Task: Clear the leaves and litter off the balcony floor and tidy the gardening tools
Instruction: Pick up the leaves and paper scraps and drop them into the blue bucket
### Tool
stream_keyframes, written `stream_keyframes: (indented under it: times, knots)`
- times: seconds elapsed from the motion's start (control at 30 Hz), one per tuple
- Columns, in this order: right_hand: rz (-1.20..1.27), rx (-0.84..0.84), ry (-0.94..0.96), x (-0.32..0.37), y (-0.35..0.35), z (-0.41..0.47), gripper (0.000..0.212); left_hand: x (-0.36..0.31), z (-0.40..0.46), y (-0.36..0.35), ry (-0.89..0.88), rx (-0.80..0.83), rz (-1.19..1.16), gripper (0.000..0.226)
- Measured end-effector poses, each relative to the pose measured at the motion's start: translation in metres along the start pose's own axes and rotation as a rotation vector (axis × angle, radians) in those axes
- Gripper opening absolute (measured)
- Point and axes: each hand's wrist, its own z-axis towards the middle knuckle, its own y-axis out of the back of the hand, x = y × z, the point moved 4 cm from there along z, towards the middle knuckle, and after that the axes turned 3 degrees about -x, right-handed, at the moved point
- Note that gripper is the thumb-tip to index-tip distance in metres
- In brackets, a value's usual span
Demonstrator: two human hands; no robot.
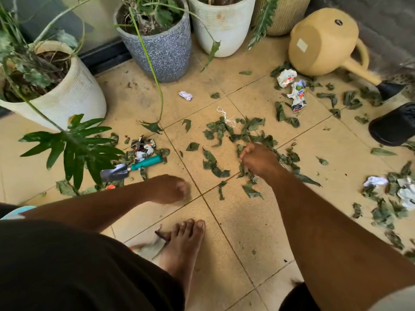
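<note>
Trowel (131,167), teal-handled, flat on tile at left among wrappers; left hand (171,189) fisted, seemingly empty; right hand (256,160) curled over leaves (233,131) at centre, contents not discernible; watering can (325,41) tipped at right. Best gathered inward into one heap before lifting.

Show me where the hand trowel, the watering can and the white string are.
hand trowel (147,163): head view, teal handle.
watering can (323,41): head view, side of its body.
white string (225,116): head view, its middle loops.
</note>
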Motion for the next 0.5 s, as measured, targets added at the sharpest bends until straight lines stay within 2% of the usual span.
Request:
stream_keyframes:
  times: [0.03, 0.1, 0.17, 0.23, 0.37, 0.43, 0.5]
  knots:
    - [-0.012, 0.008, -0.002, -0.005, -0.002, 0.001, 0.016, -0.004, 0.008, 0.019, -0.047, -0.022, 0.154, 0.059]
    - [-0.058, 0.052, -0.028, -0.017, -0.006, -0.002, 0.008, -0.03, 0.046, 0.075, -0.132, -0.146, 0.222, 0.037]
    - [-0.108, 0.113, -0.059, -0.036, -0.008, -0.005, 0.01, -0.057, 0.068, 0.086, -0.371, -0.099, 0.31, 0.031]
    - [-0.15, 0.097, -0.067, -0.054, -0.004, -0.01, 0.012, -0.063, 0.097, 0.092, -0.419, 0.072, 0.313, 0.053]
    - [-0.143, -0.013, -0.153, -0.092, 0.002, -0.015, 0.009, -0.072, 0.119, 0.067, -0.393, 0.093, 0.41, 0.103]
    - [-0.174, -0.041, -0.217, -0.108, 0.001, -0.017, 0.018, -0.074, 0.122, 0.057, -0.374, 0.121, 0.416, 0.117]
    - [-0.128, -0.06, -0.265, -0.12, -0.004, -0.019, 0.03, -0.077, 0.126, 0.051, -0.395, 0.128, 0.45, 0.118]
